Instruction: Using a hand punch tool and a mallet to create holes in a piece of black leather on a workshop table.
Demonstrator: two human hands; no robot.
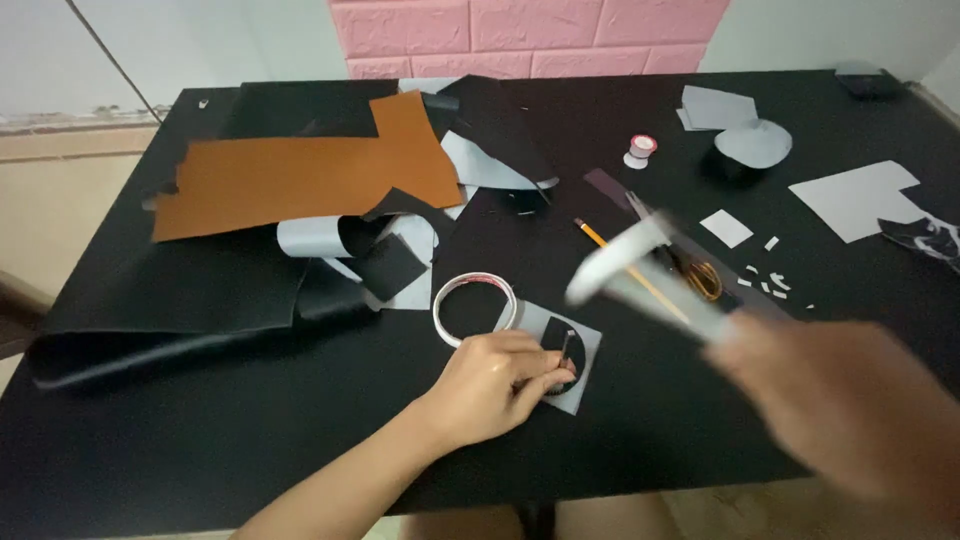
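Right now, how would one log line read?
left hand: steadies punch on grey sheet | right hand: swings blurred hammer | tape ring: beside

No packages, labels, signs or screens can be made out. The counter (250, 440) carries only loose sheets and offcuts, tape rolls and hand tools; a small dark object (866, 82) at its far right corner is too indistinct to identify.

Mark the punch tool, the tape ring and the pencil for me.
punch tool (566, 349): head view, middle of its dark shaft.
tape ring (441, 305): head view, left rim.
pencil (592, 234): head view, yellow shaft near its far end.
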